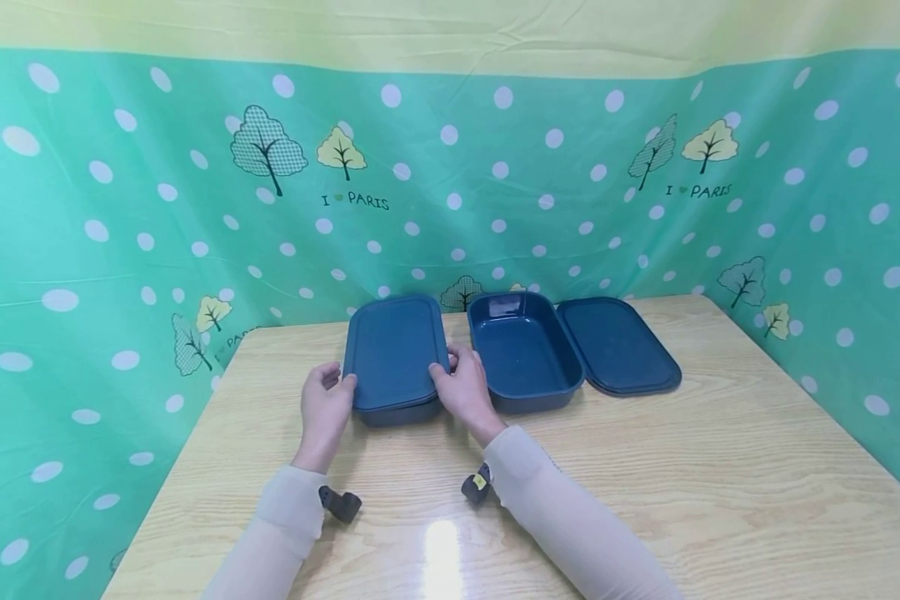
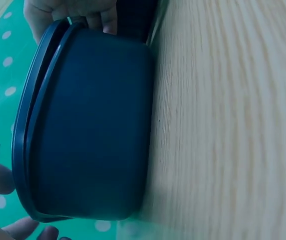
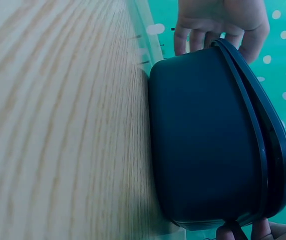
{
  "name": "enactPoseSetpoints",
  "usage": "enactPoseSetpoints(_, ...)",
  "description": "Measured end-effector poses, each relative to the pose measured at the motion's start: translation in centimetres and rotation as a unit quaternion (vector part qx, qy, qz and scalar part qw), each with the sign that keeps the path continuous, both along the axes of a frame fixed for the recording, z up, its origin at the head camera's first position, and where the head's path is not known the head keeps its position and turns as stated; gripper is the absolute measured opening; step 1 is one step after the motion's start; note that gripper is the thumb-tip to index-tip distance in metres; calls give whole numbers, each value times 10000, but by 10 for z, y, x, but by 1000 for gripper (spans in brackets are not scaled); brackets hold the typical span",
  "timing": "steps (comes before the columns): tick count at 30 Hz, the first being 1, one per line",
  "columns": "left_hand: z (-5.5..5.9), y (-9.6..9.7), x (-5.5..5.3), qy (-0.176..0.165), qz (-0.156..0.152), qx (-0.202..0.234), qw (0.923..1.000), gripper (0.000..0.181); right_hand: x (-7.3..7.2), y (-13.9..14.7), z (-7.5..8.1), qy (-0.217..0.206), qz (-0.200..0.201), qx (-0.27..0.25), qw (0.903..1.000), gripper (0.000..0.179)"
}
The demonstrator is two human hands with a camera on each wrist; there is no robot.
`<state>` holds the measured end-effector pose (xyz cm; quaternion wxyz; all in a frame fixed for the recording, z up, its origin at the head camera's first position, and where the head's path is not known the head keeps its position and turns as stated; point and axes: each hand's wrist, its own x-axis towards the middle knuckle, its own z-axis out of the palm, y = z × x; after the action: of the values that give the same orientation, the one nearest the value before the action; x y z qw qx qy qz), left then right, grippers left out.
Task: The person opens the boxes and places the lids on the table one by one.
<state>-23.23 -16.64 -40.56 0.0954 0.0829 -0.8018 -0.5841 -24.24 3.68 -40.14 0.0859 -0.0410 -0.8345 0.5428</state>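
Observation:
A dark blue lid (image 1: 393, 346) lies over a rectangular food container (image 1: 401, 415) of the same colour. Along part of the rim a narrow gap shows between them, plain in the right wrist view on the lid (image 3: 278, 165) and the container (image 3: 208, 140). At the lid's left edge my left hand (image 1: 326, 408) pinches the rim, thumb on top and fingers beneath. Opposite it, my right hand (image 1: 467, 387) holds the right edge the same way, its fingers partly hidden behind the thumb. The container's base rests on the table.
To the right stands a second, uncovered blue container (image 1: 525, 346), close beside my right hand. Another blue lid (image 1: 618, 346) lies against its right side. The wooden table (image 1: 682, 475) backs onto a green dotted curtain (image 1: 450, 183).

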Motion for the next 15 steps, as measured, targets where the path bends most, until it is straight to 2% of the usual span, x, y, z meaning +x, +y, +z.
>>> enactPoseSetpoints(4, 2, 3, 3, 435, 9, -635, 9970, 42, -1, 0, -1, -17, -12, -10, 10000, 45)
enactPoseSetpoints(8, 4, 6, 6, 814, -23, -1070, 9909, 41, 0, 0, -1, -30, -7, -19, 10000, 45)
enactPoseSetpoints(15, 9, 12, 11, 1319, -204, -1467, 9801, 41, 0, 0, 0, -31, -22, -23, 10000, 46)
